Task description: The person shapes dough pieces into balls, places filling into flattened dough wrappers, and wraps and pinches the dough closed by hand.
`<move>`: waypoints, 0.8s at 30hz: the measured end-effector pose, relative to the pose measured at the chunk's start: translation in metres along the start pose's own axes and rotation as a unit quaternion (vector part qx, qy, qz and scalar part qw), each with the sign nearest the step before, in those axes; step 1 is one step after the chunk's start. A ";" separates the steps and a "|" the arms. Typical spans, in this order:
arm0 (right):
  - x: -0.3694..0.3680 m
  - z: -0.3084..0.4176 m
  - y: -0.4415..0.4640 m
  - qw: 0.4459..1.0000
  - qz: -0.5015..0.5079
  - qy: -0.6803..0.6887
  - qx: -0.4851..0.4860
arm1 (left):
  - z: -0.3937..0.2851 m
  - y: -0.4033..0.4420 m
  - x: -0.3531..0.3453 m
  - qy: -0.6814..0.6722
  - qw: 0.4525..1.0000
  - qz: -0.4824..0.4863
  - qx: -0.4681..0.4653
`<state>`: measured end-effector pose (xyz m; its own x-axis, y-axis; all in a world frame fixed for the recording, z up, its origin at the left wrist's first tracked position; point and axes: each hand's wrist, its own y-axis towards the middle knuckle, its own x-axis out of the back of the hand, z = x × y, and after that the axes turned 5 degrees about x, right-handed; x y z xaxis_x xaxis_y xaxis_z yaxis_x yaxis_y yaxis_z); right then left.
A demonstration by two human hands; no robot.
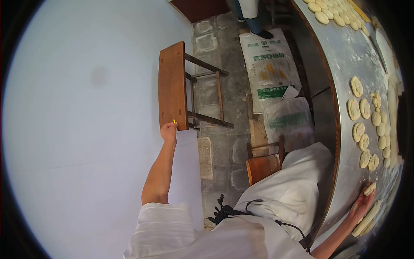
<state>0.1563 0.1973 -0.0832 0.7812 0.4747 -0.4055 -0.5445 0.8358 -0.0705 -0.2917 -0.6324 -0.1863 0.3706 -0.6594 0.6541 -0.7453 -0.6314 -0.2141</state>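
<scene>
My left hand [168, 131] is stretched out to the near end of a wooden stool [171, 86], its fingers pinched. A small yellow object [174, 121] sticks out at the fingertips; its kind is too small to make out. On the metal table, my right hand [362, 204] has its fingers closed about a piece of dough [370, 189]. A longer dough roll [366, 219] lies just beside that hand. Flattened dough rounds [353, 109] and smooth dough balls [381, 129] rest further along the table.
More dough pieces [332, 12] cover the far end of the metal table [334, 52]. A person's leg [254, 23] shows beyond a printed sack [269, 64] on the floor. Another wooden stool [263, 167] stands near my apron. A pale wall [86, 116] fills the left.
</scene>
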 end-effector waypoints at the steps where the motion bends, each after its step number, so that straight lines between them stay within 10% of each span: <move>1: -0.001 0.000 -0.002 1.000 0.014 0.007 0.000 | 0.006 0.009 -0.006 0.011 1.000 0.000 -0.004; 24: -0.007 -0.002 -0.005 1.000 0.003 0.019 0.012 | -0.003 0.019 -0.017 0.177 0.984 0.024 -0.018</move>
<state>0.1530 0.1893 -0.0823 0.7659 0.4689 -0.4400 -0.5411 0.8396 -0.0473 -0.3136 -0.6320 -0.1994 0.1243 -0.5004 0.8568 -0.7787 -0.5844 -0.2283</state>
